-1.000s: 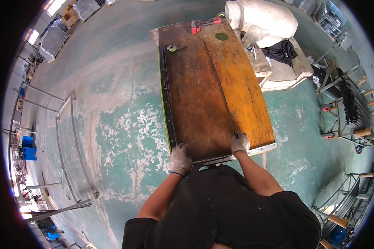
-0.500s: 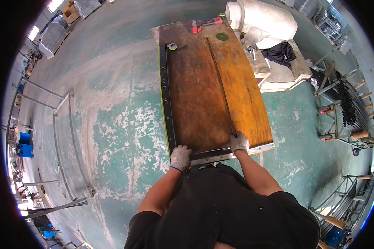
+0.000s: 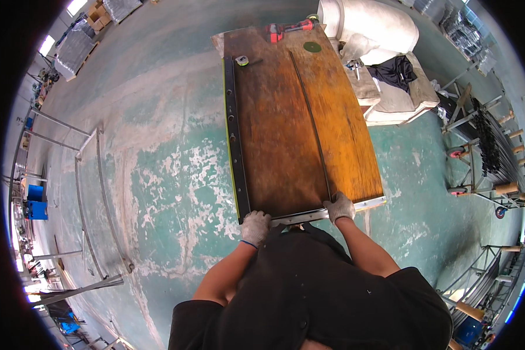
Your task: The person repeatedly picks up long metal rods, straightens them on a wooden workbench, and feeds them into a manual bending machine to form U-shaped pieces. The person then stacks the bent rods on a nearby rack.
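A brown wooden tabletop (image 3: 280,128) stretches away before me, with a silver metal strip (image 3: 370,202) along its near edge. My left hand (image 3: 255,226), in a pale knit glove, is curled at the near left corner; its grip is hidden. There it meets the end of a black strip with holes (image 3: 233,140), which runs up the left side. At the near edge my gloved right hand (image 3: 340,208) closes around the near end of a thin dark rod (image 3: 312,121). That rod lies lengthwise across the wood.
A tape measure (image 3: 241,60), a red power tool (image 3: 276,32) and a green disc (image 3: 312,46) lie at the far end. Beyond the right side are a white roll (image 3: 367,26) and a covered stand with black cloth (image 3: 394,73). Wheeled racks (image 3: 487,146) stand right; a metal frame (image 3: 84,192) lies left.
Both hands have shifted slightly toward my body, the right also a little rightward. More of the silver edge strip shows between them. The tools have stayed in place on the tabletop.
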